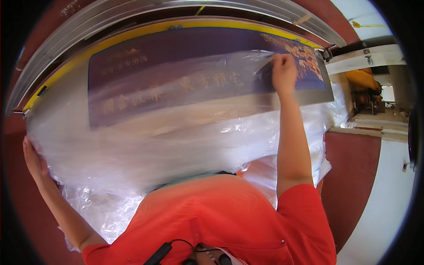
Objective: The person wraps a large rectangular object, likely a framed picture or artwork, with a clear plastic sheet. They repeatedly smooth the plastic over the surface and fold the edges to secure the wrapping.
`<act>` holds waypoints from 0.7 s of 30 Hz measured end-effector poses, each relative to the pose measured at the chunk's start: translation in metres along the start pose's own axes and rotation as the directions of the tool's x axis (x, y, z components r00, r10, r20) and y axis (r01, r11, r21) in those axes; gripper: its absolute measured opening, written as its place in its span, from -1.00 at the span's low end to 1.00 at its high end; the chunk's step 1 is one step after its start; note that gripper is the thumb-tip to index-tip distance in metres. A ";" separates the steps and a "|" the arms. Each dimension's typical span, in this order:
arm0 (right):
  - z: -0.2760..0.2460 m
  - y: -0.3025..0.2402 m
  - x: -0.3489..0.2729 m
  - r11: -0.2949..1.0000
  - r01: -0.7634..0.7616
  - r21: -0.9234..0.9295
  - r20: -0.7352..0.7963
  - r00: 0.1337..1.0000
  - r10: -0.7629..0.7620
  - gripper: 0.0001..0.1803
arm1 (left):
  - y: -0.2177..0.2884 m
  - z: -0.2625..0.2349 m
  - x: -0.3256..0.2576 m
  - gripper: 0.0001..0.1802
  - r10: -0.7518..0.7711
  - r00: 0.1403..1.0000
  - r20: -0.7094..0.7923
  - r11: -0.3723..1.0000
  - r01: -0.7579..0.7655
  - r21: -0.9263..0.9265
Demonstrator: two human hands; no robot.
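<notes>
A large, hazy sheet of clear plastic film [176,137] lies over a broad metal panel [53,92] in front of me. Beneath and beyond it shows a dark blue-purple printed sign [198,39] with gold lettering and a gold pattern at its right end. My right hand [284,75] is closed, pinching the film's far edge over the right part of the sign. At the far left, my left hand [35,160] is at the film's side edge, fingers along it and thumb on the near side; its grip is partly hidden by blur.
A yellow strip [132,35] and a silver metal rail [132,13] run along the far side. Crumpled plastic film [99,205] hangs near my body. Right of the panel are a white frame [366,59], a yellow object [362,79] and red floor [351,176].
</notes>
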State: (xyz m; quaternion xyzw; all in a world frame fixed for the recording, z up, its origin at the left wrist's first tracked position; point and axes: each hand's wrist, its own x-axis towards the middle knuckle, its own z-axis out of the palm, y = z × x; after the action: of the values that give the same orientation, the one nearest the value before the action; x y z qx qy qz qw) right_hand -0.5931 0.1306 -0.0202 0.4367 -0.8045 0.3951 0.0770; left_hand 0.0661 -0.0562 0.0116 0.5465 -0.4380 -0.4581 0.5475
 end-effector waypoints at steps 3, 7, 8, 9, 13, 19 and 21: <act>-0.003 -0.034 0.007 0.625 -0.473 0.621 0.325 0.881 0.344 -0.79 | -0.020 0.005 0.056 -0.78 0.246 0.957 -0.155 0.931 -0.189 0.312; 0.023 -0.009 0.042 0.811 -0.386 0.440 0.177 0.922 0.343 -0.78 | -0.065 0.028 0.141 -0.67 0.492 0.870 -0.032 0.589 -0.306 0.748; 0.031 0.001 0.061 0.875 -0.334 0.351 0.113 0.943 0.314 -0.77 | -0.073 0.039 0.158 -0.62 0.447 0.892 -0.072 0.694 -0.296 0.656; 0.043 0.004 0.079 0.926 -0.272 0.263 0.057 0.962 0.266 -0.76 | -0.081 0.041 0.176 -0.58 0.414 0.902 -0.124 0.731 -0.248 0.636; 0.064 -0.005 0.100 0.870 -0.395 0.297 0.073 0.917 0.391 -0.72 | -0.090 0.056 0.200 -0.38 0.249 0.906 -0.342 0.656 0.102 0.748; 0.064 0.007 0.101 0.754 -0.493 0.433 0.142 0.864 0.483 -0.71 | -0.124 0.020 0.243 -0.33 0.159 0.940 -0.301 0.829 0.039 0.558; 0.067 -0.017 0.102 0.745 -0.511 0.430 0.159 0.855 0.494 -0.71 | -0.136 -0.049 0.274 -0.35 0.402 0.911 -0.093 0.560 -0.164 0.812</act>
State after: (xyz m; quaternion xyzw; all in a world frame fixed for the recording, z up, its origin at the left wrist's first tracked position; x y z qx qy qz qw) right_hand -0.6271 0.0126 -0.0084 0.2163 -0.7773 0.5712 -0.1509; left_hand 0.1647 -0.3125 -0.1307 0.7089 -0.5985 -0.0445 0.3706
